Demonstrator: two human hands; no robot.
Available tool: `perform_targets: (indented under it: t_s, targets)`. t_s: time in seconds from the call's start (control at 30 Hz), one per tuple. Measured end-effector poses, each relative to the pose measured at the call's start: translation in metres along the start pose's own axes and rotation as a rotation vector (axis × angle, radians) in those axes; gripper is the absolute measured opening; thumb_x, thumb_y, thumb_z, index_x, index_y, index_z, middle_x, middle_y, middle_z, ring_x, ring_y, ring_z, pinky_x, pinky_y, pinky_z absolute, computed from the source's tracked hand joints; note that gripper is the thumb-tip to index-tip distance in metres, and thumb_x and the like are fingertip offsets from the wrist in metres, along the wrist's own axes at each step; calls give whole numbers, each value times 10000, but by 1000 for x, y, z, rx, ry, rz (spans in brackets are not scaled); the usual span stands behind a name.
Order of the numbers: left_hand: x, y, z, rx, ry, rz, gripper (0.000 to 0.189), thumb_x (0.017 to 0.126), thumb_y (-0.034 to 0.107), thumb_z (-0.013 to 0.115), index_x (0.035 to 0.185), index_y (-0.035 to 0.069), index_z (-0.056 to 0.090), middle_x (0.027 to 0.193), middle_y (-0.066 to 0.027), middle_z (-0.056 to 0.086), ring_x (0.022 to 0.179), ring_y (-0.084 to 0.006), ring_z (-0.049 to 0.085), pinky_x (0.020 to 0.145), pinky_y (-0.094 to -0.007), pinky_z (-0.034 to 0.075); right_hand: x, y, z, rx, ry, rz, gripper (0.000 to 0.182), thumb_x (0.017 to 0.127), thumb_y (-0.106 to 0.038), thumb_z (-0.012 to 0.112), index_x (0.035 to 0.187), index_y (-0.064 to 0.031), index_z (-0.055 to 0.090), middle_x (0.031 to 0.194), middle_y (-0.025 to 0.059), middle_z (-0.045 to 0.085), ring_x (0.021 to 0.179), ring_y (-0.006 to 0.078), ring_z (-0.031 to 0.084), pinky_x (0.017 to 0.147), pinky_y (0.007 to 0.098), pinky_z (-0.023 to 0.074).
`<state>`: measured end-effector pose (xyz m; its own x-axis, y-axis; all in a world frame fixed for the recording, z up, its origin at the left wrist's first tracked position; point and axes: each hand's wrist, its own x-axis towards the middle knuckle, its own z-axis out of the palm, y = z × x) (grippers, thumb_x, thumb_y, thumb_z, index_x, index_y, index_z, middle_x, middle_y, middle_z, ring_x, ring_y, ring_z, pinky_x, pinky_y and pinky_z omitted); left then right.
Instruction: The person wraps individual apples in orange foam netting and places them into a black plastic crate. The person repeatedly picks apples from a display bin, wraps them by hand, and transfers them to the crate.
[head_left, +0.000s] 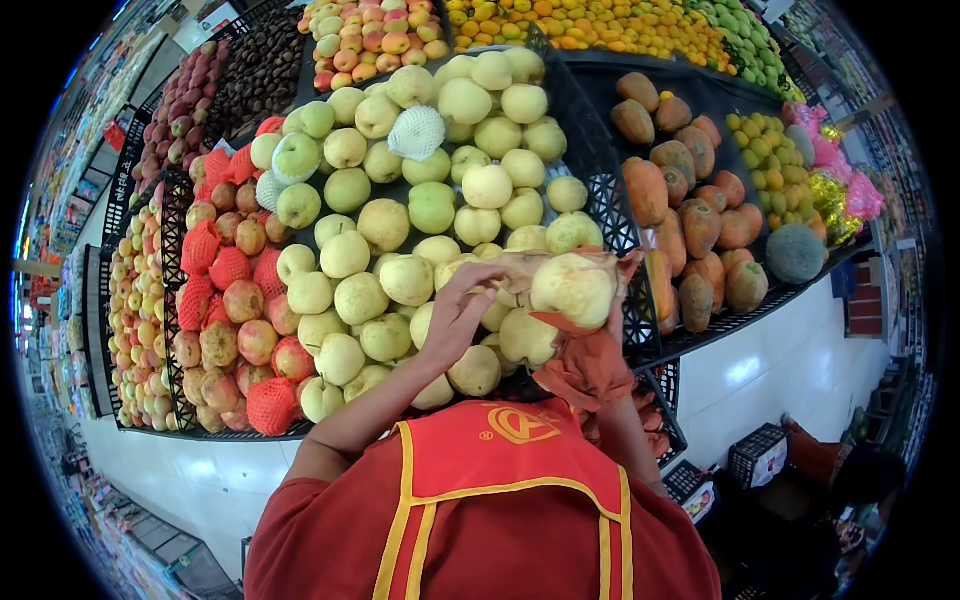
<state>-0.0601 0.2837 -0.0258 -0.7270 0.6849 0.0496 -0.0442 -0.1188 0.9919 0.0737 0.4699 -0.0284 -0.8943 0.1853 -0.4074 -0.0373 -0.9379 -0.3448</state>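
Note:
A pale yellow pear (574, 291) sits in a partly opened paper wrapper (589, 367), reddish brown outside and tan inside. My right hand (616, 324) holds both from below and the right, mostly hidden behind the paper. At the wrapper's left, tan edge, the thumb and fingers of my left hand (459, 307) are pinched together on the paper. Beneath both hands spreads a heap of bare yellow-green pears (385, 225). One pear in the heap wears a white foam net (416, 133).
Pomegranates (257, 342), some in red foam nets, lie left of the pears. A black plastic crate divider (600, 187) separates papayas (701, 229) on the right. Below my right forearm, a crate (670, 405) holds reddish-brown wrapped items. Black baskets (757, 454) stand at lower right.

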Motion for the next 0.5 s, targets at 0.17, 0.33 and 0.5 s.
perform_targets:
  t_s: [0.17, 0.33, 0.5]
  targets:
    - [4, 37, 22, 53, -144, -104, 942, 686, 238, 815, 1433, 93, 260, 1372, -79, 402, 1263, -222, 419, 1022, -366, 394, 11, 20, 4, -841, 124, -486, 350, 956, -291, 543, 1177, -21, 527, 903, 21, 573, 718, 102, 530, 642, 205, 422]
    - [1, 13, 13, -485, -156, -293, 852, 715, 324, 792, 1398, 95, 336, 1353, -109, 450, 1246, -259, 453, 1027, -380, 397, 14, 6, 4, -1077, 208, -488, 210, 955, -210, 565, 1025, -14, 592, 778, -51, 538, 666, 35, 462, 580, 188, 362]
    - [0, 8, -5, -1148, -138, -593, 796, 755, 457, 713, 1390, 117, 373, 1360, -106, 478, 1240, -292, 475, 1018, -462, 406, 14, 10, 28, -751, 64, -536, 362, 857, -288, 644, 1124, -57, 564, 1048, 77, 616, 888, 166, 599, 753, 271, 472]
